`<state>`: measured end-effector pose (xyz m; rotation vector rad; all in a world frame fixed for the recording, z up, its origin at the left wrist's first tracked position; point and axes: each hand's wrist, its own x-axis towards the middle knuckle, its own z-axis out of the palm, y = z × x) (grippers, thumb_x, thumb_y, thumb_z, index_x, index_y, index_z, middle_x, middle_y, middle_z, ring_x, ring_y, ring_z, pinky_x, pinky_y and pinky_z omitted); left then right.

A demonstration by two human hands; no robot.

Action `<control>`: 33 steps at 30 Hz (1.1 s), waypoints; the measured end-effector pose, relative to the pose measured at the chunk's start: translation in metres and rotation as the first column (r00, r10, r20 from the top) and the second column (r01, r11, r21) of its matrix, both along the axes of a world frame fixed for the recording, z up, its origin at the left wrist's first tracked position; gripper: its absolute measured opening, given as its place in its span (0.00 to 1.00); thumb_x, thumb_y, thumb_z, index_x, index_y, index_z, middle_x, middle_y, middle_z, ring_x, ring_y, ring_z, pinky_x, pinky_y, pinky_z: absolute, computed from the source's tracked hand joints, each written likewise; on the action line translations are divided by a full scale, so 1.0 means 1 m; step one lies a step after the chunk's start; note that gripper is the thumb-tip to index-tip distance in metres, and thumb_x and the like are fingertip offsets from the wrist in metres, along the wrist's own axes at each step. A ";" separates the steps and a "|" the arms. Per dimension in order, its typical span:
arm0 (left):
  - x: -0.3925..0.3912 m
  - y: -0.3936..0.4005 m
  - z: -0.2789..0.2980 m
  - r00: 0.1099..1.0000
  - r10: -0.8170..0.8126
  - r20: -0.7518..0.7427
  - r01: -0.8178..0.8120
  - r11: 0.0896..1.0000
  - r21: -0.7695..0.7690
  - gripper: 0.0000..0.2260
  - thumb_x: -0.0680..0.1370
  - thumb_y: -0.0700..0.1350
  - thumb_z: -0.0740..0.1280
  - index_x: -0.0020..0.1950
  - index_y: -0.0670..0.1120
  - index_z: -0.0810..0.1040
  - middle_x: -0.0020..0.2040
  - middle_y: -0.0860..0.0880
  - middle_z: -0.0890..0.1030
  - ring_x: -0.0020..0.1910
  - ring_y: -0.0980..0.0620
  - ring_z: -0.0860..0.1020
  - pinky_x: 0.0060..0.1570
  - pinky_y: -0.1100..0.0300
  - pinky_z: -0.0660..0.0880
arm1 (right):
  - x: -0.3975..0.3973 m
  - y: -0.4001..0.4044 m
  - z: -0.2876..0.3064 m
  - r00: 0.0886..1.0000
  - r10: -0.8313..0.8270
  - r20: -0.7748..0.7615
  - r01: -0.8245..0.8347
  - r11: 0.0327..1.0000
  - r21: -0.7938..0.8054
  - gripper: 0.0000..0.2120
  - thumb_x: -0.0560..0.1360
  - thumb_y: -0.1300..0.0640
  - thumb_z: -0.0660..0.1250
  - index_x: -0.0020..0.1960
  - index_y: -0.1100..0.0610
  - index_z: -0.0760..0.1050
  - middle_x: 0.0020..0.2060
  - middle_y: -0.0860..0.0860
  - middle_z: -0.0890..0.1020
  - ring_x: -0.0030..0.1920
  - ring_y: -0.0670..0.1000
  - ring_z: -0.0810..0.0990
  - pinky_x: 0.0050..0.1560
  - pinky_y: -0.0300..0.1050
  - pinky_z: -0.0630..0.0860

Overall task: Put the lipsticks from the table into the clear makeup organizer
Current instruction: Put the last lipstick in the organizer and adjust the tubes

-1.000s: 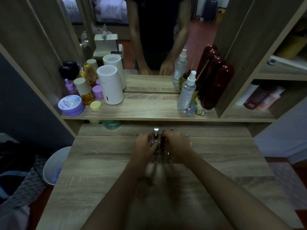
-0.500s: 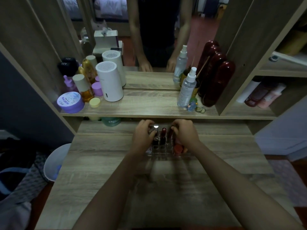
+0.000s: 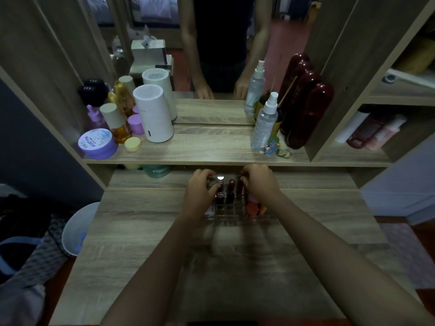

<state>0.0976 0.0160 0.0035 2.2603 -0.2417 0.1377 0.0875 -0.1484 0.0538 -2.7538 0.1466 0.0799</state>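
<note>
The clear makeup organizer [image 3: 231, 216] stands on the wooden table [image 3: 146, 231], close under the shelf. Several lipsticks stand upright in its cells, among them a silver-capped one [image 3: 220, 178], dark red ones [image 3: 231, 194] and orange ones [image 3: 253, 208]. My left hand [image 3: 200, 191] grips the organizer's left side, fingers curled around its back corner. My right hand [image 3: 259, 182] holds the right side the same way. Both hands hide the organizer's side walls.
A shelf [image 3: 207, 151] just above carries a white cylinder [image 3: 153, 114], a purple jar [image 3: 97, 143], a spray bottle [image 3: 264, 121] and dark red bottles [image 3: 308, 114]. A green jar [image 3: 157, 171] sits under the shelf. A mirror is behind. A white bin [image 3: 78, 228] stands left of the table.
Both hands have pushed the organizer away from me, from mid-table to the back, close under the shelf. Their grip on its two sides is the same.
</note>
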 end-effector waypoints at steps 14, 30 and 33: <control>0.003 -0.001 -0.001 1.000 -0.007 -0.008 0.007 1.000 -0.008 0.12 0.74 0.39 0.70 0.56 0.40 0.77 0.53 0.42 0.77 0.47 0.56 0.73 0.48 0.68 0.70 | -0.002 -0.001 -0.002 1.000 0.012 0.006 -0.012 1.000 0.016 0.12 0.76 0.56 0.65 0.58 0.57 0.78 0.53 0.58 0.83 0.54 0.58 0.81 0.54 0.54 0.80; 0.000 0.001 -0.003 1.000 0.006 -0.009 -0.006 1.000 0.017 0.13 0.72 0.40 0.72 0.55 0.40 0.78 0.52 0.42 0.79 0.46 0.54 0.75 0.39 0.75 0.67 | -0.009 -0.005 0.000 1.000 0.003 0.025 -0.003 1.000 0.026 0.14 0.75 0.54 0.67 0.60 0.56 0.77 0.54 0.57 0.83 0.55 0.57 0.80 0.55 0.53 0.79; 0.000 0.008 -0.001 1.000 0.010 0.026 -0.010 1.000 0.009 0.13 0.72 0.41 0.72 0.55 0.39 0.78 0.51 0.42 0.79 0.46 0.55 0.74 0.43 0.71 0.69 | -0.010 -0.014 0.004 0.997 -0.018 0.069 0.013 0.998 0.065 0.15 0.74 0.54 0.69 0.59 0.58 0.78 0.51 0.56 0.84 0.53 0.56 0.82 0.53 0.52 0.80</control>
